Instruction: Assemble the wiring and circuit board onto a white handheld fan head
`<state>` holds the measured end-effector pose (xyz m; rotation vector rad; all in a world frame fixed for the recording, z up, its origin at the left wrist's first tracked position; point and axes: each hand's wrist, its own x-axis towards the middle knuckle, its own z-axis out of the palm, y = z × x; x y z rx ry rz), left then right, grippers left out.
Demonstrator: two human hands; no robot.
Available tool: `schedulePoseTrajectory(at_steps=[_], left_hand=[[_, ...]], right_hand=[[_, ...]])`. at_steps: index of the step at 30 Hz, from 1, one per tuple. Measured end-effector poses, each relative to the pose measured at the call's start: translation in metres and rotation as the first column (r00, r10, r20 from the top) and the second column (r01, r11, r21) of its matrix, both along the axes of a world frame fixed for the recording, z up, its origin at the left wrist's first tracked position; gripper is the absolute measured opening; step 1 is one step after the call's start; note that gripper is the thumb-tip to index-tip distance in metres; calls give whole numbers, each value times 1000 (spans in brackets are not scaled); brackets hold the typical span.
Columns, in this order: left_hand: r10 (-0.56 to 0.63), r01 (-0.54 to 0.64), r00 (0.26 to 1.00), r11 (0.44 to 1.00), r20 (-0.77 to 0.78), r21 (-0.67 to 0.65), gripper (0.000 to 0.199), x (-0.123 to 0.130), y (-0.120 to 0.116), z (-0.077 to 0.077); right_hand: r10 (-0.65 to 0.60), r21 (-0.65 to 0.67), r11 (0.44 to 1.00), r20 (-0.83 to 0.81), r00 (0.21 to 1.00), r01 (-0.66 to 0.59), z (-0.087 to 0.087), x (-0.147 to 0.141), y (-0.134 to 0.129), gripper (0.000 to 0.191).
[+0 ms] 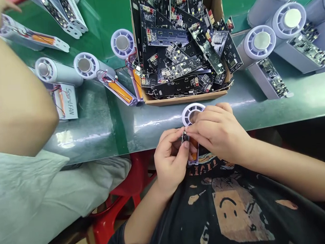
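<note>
My left hand (170, 159) pinches a small dark circuit board (184, 136) between thumb and fingers. The fingertips of my right hand (218, 132) are pressed together at the board's upper end; whatever they pinch there is too small to make out. Behind and under both hands is a fan unit (193, 110) with a round, pale purple spoked end. Its open handle, with an orange battery (194, 149) inside, points down toward my shirt. My fingers cover part of the unit.
A cardboard box (187, 99) heaped with circuit boards stands beyond my hands. More fan units (121, 93) lie on the left, and others (261, 43) stand on the right. Another person's arm (20, 95) reaches over the green table (99, 138) at left. A red stool (127, 180) is below.
</note>
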<state>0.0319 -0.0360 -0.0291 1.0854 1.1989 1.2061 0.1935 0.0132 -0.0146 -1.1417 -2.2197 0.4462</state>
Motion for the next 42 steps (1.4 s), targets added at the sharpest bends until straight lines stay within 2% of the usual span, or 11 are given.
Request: schedulePoseTrajectory(at_steps=[4,6,10,13,16,19,24,27,32,37,42], left_hand=[[-9,16,997,995,74,-93,20,-6,2,-8],[-17,39,991,985,131,-167,24,-9,1,-11],[4,31,986,979,169,-201,25,-10,-1,-12],[20,10,988,981,152,-196,24,-10,-2,-12],[31,-11,993,985,114,-175,27,-10,-5,-13],[21,-11,998,988,58,-154,30,-11,-8,-14],[-51,53,998,989,24,-136,29,-11,-9,-12],[-54,53,999,995,-6,-87,28,-9,-9,-10],[-76,85,982,995,-171,47,21,-8,-10,-6],[-100,170,891,978,-443,122,6,-10,-8,-1],[-70,184,843,969,-533,164,5,-10,-3,4]], right_hand=[[-90,16,995,-234,968,96,4,15,5,16],[-82,5,996,-282,956,87,4,24,2,10],[123,-138,983,9,992,-120,-3,37,-13,9],[101,-187,979,98,990,-81,-7,40,-20,13],[19,-190,982,-19,1000,-23,-5,40,-19,14],[-73,-275,961,-167,983,24,-1,37,-18,10],[-119,-487,860,-485,866,-155,-3,26,-21,14],[-110,-494,846,-532,839,-202,-6,20,-20,13],[-109,-451,878,-518,849,-162,-7,16,-20,14],[-76,-379,913,-519,852,-149,-7,10,-24,14],[-76,-346,932,-474,877,-106,-6,5,-24,18]])
